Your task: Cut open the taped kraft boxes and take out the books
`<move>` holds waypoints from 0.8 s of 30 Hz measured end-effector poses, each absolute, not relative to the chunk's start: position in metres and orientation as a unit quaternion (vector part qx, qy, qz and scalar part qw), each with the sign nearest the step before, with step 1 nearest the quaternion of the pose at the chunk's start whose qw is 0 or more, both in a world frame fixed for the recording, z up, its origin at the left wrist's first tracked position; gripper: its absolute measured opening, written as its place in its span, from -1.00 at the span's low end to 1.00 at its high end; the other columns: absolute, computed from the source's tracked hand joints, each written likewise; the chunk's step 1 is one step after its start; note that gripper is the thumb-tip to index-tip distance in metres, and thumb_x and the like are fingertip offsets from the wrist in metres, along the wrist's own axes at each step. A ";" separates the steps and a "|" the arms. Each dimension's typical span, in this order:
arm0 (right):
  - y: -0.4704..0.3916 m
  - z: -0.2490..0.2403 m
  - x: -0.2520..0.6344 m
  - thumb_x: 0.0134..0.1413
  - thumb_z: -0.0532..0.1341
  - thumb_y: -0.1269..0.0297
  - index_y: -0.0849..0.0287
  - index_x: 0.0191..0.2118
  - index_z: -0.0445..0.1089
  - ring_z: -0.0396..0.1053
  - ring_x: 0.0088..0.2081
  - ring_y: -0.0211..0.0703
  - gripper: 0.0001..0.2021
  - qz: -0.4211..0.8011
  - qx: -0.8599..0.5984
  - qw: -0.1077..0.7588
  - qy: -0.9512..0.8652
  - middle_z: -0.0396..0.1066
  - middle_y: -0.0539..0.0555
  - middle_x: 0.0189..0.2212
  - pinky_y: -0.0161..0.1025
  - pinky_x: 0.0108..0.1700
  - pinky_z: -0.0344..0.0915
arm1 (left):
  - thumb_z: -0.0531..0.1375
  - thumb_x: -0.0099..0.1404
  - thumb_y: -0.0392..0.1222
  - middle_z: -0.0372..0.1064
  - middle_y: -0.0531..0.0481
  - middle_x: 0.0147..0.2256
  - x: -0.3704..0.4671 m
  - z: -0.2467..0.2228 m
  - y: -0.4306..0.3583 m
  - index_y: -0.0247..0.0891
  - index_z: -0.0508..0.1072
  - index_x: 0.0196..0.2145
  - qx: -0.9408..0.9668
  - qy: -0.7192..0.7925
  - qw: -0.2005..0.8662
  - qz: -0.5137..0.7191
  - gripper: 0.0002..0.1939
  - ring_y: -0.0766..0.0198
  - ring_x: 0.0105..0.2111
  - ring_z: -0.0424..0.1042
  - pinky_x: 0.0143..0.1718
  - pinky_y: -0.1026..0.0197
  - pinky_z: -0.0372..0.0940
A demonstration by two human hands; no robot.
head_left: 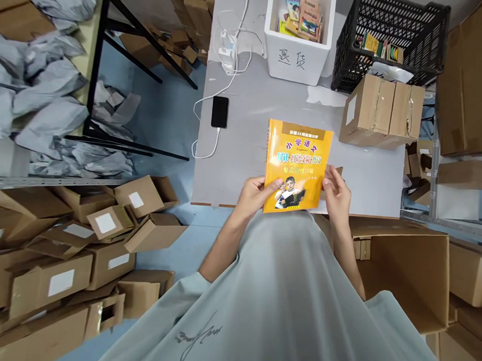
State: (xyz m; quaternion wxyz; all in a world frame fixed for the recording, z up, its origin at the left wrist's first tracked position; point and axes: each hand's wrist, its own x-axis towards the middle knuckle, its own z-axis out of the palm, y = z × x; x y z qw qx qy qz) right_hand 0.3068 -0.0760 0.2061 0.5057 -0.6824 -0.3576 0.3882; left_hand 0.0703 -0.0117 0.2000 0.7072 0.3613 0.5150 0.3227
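A yellow-orange book (pixel 300 156) with Chinese lettering and a picture of people on its cover is held upright to my view, just above the table's front edge. My left hand (pixel 256 194) grips its lower left side, thumb lying across the cover and fingers behind. At the lower right edge is my right hand (pixel 336 192), its fingers bent against the book. A small brown piece (pixel 339 173) shows beside the right fingers, mostly hidden, and I cannot tell what it is.
On the grey table (pixel 241 164) lie a phone (pixel 220 112) on a white cable, a white bin (pixel 298 60) of books, a black crate (pixel 391 27) and cardboard boxes (pixel 382 112). An open carton (pixel 404 278) stands at my right; a carton pile (pixel 62 258) fills the left.
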 end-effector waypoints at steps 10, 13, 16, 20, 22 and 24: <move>-0.073 0.217 0.244 0.24 0.42 -0.37 0.09 0.31 0.53 0.64 0.19 0.12 -0.25 0.418 -0.649 0.488 -0.408 0.62 0.28 0.24 -0.01 0.17 0.65 | 0.44 0.43 0.05 0.63 -0.17 0.26 0.116 0.213 -0.038 -0.05 0.73 0.17 0.621 0.462 0.498 0.391 -0.60 -0.21 0.28 0.56 0.41 -0.21 0.39; -0.069 0.219 0.250 0.32 0.35 -0.36 0.12 0.05 0.59 0.67 0.03 0.09 -0.41 0.376 -0.680 0.517 -0.360 0.71 0.22 -0.01 0.01 0.12 0.64 | 0.49 0.37 0.04 0.46 -0.24 0.43 0.117 0.219 -0.043 -0.08 0.66 0.29 0.687 0.403 0.491 0.354 -0.42 -0.26 0.33 0.49 0.43 -0.30 0.36; -0.070 0.227 0.268 0.33 0.36 -0.32 0.08 -0.06 0.59 0.68 0.04 0.11 -0.49 0.401 -0.676 0.523 -0.330 0.73 0.19 -0.01 0.05 0.14 0.64 | 0.47 0.42 0.10 0.44 -0.19 0.45 0.101 0.227 -0.033 -0.03 0.64 0.31 0.687 0.377 0.514 0.348 -0.44 -0.19 0.41 0.44 0.50 -0.27 0.29; -0.083 0.238 0.290 0.32 0.38 -0.29 0.03 0.07 0.59 0.69 0.12 0.19 -0.49 0.469 -0.646 0.510 -0.320 0.72 0.20 0.08 0.14 0.17 0.67 | 0.51 0.35 0.27 0.42 -0.20 0.46 0.072 0.222 -0.008 -0.06 0.59 0.35 0.545 0.472 0.545 0.429 -0.28 -0.19 0.49 0.36 0.50 -0.20 0.32; -0.089 0.240 0.297 0.32 0.36 -0.33 0.01 0.13 0.59 0.68 0.16 0.23 -0.45 0.490 -0.644 0.495 -0.315 0.72 0.22 0.10 0.18 0.17 0.68 | 0.53 0.27 0.39 0.55 -0.23 0.35 0.061 0.211 0.002 -0.12 0.66 0.25 0.466 0.463 0.641 0.396 -0.23 -0.22 0.41 0.47 0.37 -0.14 0.46; -0.093 0.238 0.302 0.31 0.36 -0.35 0.02 0.13 0.59 0.67 0.19 0.25 -0.43 0.502 -0.644 0.485 -0.313 0.72 0.24 0.10 0.20 0.18 0.68 | 0.52 0.21 0.48 0.69 -0.27 0.15 0.055 0.200 0.006 -0.18 0.75 0.07 0.401 0.413 0.753 0.320 -0.26 -0.24 0.27 0.61 0.17 -0.07 0.60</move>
